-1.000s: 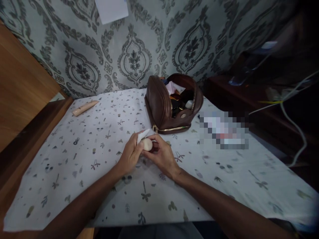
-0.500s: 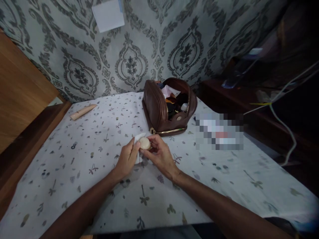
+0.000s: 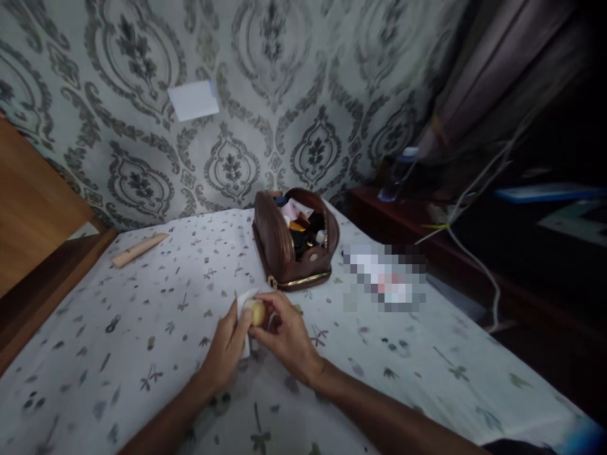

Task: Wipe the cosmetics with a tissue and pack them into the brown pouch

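Note:
Over the cloth in front of me, both hands meet around a small round cream-and-yellowish object [image 3: 258, 312]; its exact kind is too blurred to tell. My left hand [image 3: 228, 344] is closed, with a white tissue [image 3: 245, 349] behind the round object and the thumb on its left side. Thumb and fingertips of my right hand [image 3: 286, 335] close on its right edge. Just beyond the hands sits a brown cosmetic bag [image 3: 275, 243], unzipped, with several small items showing inside.
A beige tube [image 3: 140, 249] lies at the far left of the patterned cloth [image 3: 190, 291]. To the bag's right is a pixelated item [image 3: 386, 278]. A clear bottle [image 3: 401, 174] and a white cable [image 3: 496, 284] are at the right. Wooden furniture [image 3: 38, 208] borders the left.
My view has tipped upward and to the right, so everything appears lower and further left. Between my hands the round object has turned, now showing a yellower face. Both hands keep hold.

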{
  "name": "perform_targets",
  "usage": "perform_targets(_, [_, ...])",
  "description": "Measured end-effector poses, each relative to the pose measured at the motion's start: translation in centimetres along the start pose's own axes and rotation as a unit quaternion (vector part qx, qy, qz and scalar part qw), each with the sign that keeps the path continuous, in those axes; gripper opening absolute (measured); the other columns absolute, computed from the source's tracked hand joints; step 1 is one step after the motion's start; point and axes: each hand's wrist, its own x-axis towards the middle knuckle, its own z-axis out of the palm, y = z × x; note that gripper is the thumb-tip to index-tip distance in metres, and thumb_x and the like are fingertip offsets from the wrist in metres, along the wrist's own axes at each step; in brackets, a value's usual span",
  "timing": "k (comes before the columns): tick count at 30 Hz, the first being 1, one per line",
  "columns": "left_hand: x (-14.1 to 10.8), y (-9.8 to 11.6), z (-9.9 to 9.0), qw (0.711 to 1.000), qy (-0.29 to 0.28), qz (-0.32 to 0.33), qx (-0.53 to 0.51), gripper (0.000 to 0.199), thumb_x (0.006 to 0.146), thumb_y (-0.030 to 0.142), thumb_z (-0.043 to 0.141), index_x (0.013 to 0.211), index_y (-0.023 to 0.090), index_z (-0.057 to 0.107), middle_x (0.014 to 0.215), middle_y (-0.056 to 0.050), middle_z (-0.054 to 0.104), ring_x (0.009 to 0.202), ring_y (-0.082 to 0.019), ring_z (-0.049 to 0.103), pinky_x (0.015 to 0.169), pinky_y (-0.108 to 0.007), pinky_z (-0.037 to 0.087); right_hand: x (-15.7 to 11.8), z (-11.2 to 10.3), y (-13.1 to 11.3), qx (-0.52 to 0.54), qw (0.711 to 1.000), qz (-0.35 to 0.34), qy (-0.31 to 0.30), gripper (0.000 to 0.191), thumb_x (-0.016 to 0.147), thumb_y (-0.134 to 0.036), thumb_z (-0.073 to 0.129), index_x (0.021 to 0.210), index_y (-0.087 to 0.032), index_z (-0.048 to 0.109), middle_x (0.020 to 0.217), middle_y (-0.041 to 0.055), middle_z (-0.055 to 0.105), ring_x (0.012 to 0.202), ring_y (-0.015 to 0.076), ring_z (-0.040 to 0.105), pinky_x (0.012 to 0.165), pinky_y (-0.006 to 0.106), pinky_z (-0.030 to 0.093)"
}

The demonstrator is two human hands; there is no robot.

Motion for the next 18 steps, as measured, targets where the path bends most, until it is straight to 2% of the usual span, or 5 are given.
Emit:
perform_targets(7, [0.0, -2.6, 0.3, 0.994, 0.09, -0.046, 0.042, 0.06, 0.091, 0.059, 0.044, 0.128, 0.014, 0.06, 0.133, -0.015, 0.064, 0.128, -0.03, 0.057, 0.113, -0.047, 0.042, 0.2, -0.1, -0.4, -0.04, 0.999, 0.011, 0.018, 0.035, 0.067, -0.012, 0.071, 0.1, -0.023, 0.066, 0.094, 0.0009, 0.063, 0.083, 0.016, 0.059, 0.064, 0.024, 0.046])
perform_targets(11, [-0.3, -2.4, 0.3, 0.994, 0.024, 0.046, 0.097, 0.055, 0.089, 0.054, 0.052, 0.134, 0.023, 0.059, 0.137, -0.011, 0.062, 0.126, -0.028, 0.058, 0.112, -0.047, 0.043, 0.3, -0.1, -0.3, -0.07, 0.997, 0.014, 0.02, 0.024, 0.065, -0.009, 0.066, 0.085, -0.02, 0.062, 0.08, -0.0027, 0.061, 0.072, 0.0134, 0.055, 0.063, 0.023, 0.042])
perform_targets(14, [-0.1, -2.4, 0.2, 0.99, -0.023, 0.07, 0.119, 0.05, 0.092, 0.049, 0.048, 0.134, 0.023, 0.058, 0.136, -0.01, 0.063, 0.126, -0.026, 0.059, 0.111, -0.046, 0.045, 0.3, -0.3, -0.2, -0.099, 0.995, 0.004, 0.009, 0.02, 0.066, -0.009, 0.064, 0.082, -0.02, 0.06, 0.078, -0.0027, 0.058, 0.07, 0.0134, 0.054, 0.064, 0.024, 0.042])
perform_targets(16, [0.0, -3.0, 0.1, 0.992, -0.016, 0.053, 0.115, 0.049, 0.094, 0.048, 0.045, 0.131, 0.021, 0.06, 0.133, -0.01, 0.065, 0.125, -0.026, 0.061, 0.11, -0.045, 0.047, 0.2, -0.3, -0.1, -0.098, 0.995, -0.004, -0.003, 0.022, 0.068, -0.01, 0.065, 0.087, -0.021, 0.062, 0.083, -0.0014, 0.059, 0.074, 0.0144, 0.056, 0.067, 0.025, 0.044])
perform_targets(18, [-0.1, -3.8, 0.0, 0.993, 0.028, 0.03, 0.115, 0.049, 0.092, 0.052, 0.046, 0.126, 0.021, 0.064, 0.126, -0.009, 0.07, 0.12, -0.027, 0.064, 0.105, -0.043, 0.051, 0.1, -0.2, -0.1, -0.088, 0.996, -0.003, -0.013, 0.025, 0.068, -0.01, 0.065, 0.09, -0.022, 0.064, 0.086, -0.0006, 0.059, 0.075, 0.0145, 0.056, 0.067, 0.024, 0.045])
